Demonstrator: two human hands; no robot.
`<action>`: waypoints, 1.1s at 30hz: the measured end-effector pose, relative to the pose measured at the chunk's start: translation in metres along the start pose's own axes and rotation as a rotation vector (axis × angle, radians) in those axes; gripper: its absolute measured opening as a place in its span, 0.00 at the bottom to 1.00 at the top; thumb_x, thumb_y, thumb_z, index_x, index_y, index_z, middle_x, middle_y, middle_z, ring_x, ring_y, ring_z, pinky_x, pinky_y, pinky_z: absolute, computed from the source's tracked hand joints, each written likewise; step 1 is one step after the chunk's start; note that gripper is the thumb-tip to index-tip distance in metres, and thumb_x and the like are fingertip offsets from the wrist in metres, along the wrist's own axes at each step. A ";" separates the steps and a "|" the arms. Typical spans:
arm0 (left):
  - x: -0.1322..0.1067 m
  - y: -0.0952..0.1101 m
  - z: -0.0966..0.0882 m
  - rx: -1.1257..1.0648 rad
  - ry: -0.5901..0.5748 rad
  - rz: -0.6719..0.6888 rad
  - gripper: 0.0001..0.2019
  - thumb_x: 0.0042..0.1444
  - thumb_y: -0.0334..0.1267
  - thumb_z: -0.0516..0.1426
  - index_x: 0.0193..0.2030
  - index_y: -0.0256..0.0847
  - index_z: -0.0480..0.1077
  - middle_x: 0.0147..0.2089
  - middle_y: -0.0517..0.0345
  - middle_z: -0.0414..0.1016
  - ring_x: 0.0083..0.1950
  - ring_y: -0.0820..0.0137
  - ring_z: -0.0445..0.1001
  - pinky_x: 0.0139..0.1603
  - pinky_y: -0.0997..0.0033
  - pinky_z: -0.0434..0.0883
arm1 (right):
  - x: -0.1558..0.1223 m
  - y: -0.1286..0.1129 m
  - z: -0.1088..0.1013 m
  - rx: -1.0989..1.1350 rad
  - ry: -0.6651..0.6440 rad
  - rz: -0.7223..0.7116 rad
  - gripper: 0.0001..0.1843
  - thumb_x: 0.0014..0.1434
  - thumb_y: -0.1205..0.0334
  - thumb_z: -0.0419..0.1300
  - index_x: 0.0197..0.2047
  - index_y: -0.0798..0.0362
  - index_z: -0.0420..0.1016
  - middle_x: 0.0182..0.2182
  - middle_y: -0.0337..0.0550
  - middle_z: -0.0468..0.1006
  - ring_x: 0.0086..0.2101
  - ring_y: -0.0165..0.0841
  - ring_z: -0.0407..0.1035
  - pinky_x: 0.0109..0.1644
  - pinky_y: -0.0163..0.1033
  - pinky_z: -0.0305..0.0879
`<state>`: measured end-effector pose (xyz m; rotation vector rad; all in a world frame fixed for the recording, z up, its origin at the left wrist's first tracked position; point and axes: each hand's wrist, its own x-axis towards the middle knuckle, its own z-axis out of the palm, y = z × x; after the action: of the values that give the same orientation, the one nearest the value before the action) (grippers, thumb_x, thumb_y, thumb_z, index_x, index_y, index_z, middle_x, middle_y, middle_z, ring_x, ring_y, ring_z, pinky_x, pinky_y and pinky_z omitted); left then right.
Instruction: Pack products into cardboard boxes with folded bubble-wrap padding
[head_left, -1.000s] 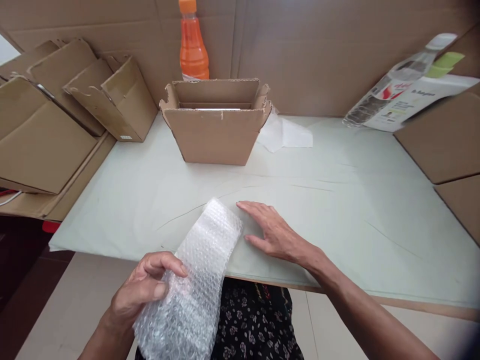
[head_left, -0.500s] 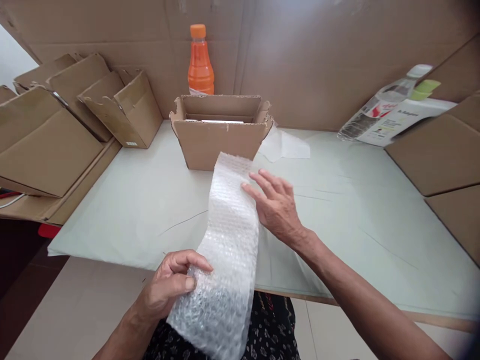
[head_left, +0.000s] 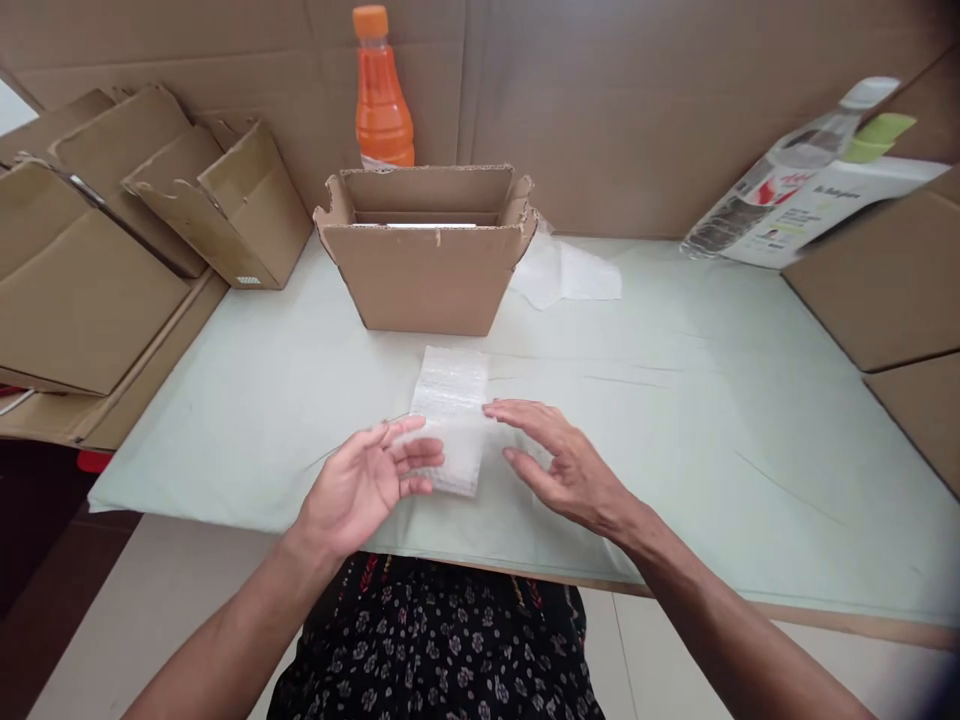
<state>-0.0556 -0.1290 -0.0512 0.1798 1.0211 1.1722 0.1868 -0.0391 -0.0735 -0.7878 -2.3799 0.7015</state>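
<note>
Bubble wrap (head_left: pixel 454 385) flat on the worktop (head_left: pixel 675 450), around the middle of the front edge and a little in from it, one short end towards the cardboard box (head_left: pixel 427 280). Held by neither side: left hand (head_left: pixel 364 485) over the near left part of the wrap, palm partly turned up, fingers parted and loosely bent, nothing pinched. Right hand (head_left: pixel 566 465) at the opposite long side, fingers stretched out close together, thumb well away from them, nothing in grasp, fingertips right at the wrap's edge. Cannot tell light touch from slight gap on either side.

Done, judging by this layout: wrap down on the worktop, roughly lengthwise between front edge and box. Not done: wrap outside the box, near its front face but apart; box upright, uncovered on top, with something white (head_left: pixel 412 226) just showing inside. Cannot make out whether single layer or folded, nor how much work is left.

Towards the back edge, white sheet (head_left: pixel 589 272) partly behind the box's right side, orange bottle (head_left: pixel 385 110) behind the box. Near the back right corner, clear bottle (head_left: pixel 780 175) leaning beside a white container (head_left: pixel 814 215).
</note>
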 end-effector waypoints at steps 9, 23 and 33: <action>0.034 0.000 -0.006 0.015 -0.082 -0.123 0.09 0.62 0.38 0.57 0.44 0.41 0.61 0.45 0.41 0.81 0.36 0.62 0.82 0.34 0.67 0.76 | -0.014 -0.023 0.032 -0.100 -0.080 -0.099 0.28 0.63 0.60 0.61 0.65 0.52 0.68 0.61 0.53 0.75 0.60 0.46 0.69 0.60 0.56 0.69; 0.008 -0.022 -0.050 1.402 -0.095 1.001 0.16 0.62 0.29 0.57 0.56 0.44 0.75 0.57 0.50 0.78 0.63 0.60 0.73 0.62 0.54 0.71 | -0.006 -0.017 0.048 0.148 -0.012 0.104 0.12 0.71 0.62 0.54 0.51 0.50 0.78 0.45 0.44 0.84 0.46 0.36 0.77 0.51 0.45 0.73; 0.048 -0.011 -0.032 1.545 0.133 0.888 0.21 0.63 0.35 0.56 0.62 0.37 0.69 0.54 0.46 0.80 0.50 0.59 0.78 0.53 0.55 0.75 | 0.002 -0.025 0.049 -0.432 0.038 -0.139 0.13 0.66 0.66 0.59 0.53 0.53 0.75 0.58 0.53 0.77 0.57 0.48 0.70 0.56 0.54 0.66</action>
<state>-0.0709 -0.1061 -0.1037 1.9331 1.8691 0.8593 0.1462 -0.0701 -0.0929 -0.7849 -2.5555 0.1114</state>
